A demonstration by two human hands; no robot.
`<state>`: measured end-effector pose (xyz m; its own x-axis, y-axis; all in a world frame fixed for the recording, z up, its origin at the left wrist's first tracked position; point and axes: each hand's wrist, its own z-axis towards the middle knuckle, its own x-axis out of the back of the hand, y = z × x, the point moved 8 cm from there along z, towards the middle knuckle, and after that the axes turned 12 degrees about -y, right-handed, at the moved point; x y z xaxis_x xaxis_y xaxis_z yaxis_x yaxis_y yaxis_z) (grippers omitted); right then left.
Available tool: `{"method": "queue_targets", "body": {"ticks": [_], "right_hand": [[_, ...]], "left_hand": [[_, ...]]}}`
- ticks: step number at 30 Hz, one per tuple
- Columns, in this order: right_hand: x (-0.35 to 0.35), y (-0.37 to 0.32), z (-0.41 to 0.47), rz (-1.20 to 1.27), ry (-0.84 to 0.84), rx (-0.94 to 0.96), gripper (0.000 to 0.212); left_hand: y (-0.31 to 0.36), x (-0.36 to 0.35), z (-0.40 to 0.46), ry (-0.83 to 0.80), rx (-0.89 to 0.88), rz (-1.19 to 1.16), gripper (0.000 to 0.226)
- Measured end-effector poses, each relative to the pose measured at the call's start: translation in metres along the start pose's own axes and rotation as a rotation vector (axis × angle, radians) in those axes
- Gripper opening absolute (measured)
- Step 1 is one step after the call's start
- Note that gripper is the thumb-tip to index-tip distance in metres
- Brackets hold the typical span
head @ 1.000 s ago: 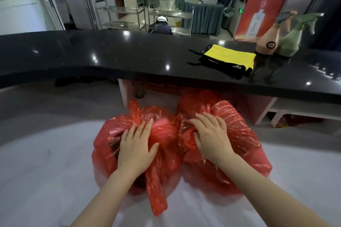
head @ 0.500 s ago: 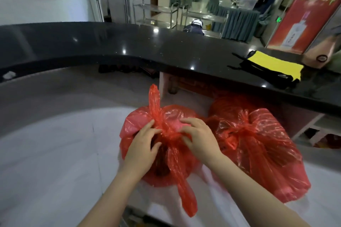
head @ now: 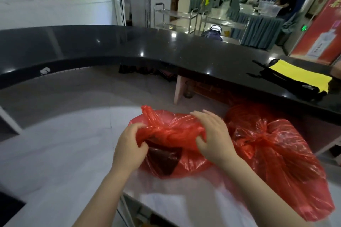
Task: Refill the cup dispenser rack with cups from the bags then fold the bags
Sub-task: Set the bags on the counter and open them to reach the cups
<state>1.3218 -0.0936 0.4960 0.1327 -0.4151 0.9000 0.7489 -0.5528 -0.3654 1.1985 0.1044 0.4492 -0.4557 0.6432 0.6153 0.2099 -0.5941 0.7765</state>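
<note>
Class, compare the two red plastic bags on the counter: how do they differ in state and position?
The left red bag is gripped by the left hand and right hand at its bunched top; the right red bag lies untouched, its top knotted. The left bag sits in front of the person, the right one beneath the black countertop's edge. Both are translucent red plastic, still full.

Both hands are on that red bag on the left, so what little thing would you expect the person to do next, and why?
Probably pull the gathered neck apart to open it. The left hand grips bunched plastic at the top of the left red bag, the right hand holds the other side, and the bag looks closed. The right red bag sits tied and untouched.
</note>
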Motion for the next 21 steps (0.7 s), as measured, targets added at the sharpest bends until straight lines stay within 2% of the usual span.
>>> {"method": "queue_targets", "body": {"ticks": [2, 5, 8, 9, 12, 15, 18, 21], "right_hand": [[-0.014, -0.023, 0.0, -0.08, -0.103, 0.097, 0.059], [-0.027, -0.031, 0.001, -0.187, -0.185, 0.108, 0.042], [-0.026, -0.02, -0.003, -0.148, -0.16, 0.133, 0.028], [-0.023, -0.013, -0.004, -0.14, -0.144, 0.129, 0.027], [-0.013, 0.015, -0.005, -0.179, -0.076, 0.049, 0.029], [-0.008, 0.047, -0.006, -0.241, -0.085, -0.098, 0.023], [-0.014, 0.059, -0.011, -0.278, -0.188, -0.16, 0.03], [-0.019, 0.037, -0.011, -0.331, -0.242, -0.04, 0.054]], "left_hand": [[0.015, -0.014, -0.002, -0.106, -0.051, 0.019, 0.06], [0.03, -0.028, 0.0, -0.143, -0.08, 0.113, 0.053], [0.029, -0.023, 0.001, -0.032, -0.068, 0.139, 0.015], [0.024, -0.019, 0.001, 0.005, -0.045, 0.125, 0.01], [0.0, -0.003, 0.001, 0.127, 0.066, 0.071, 0.016], [-0.02, 0.017, -0.001, 0.251, 0.169, 0.041, 0.015], [-0.019, 0.019, -0.003, 0.239, 0.203, 0.049, 0.015], [0.007, 0.009, -0.005, 0.172, 0.029, 0.135, 0.028]]}}
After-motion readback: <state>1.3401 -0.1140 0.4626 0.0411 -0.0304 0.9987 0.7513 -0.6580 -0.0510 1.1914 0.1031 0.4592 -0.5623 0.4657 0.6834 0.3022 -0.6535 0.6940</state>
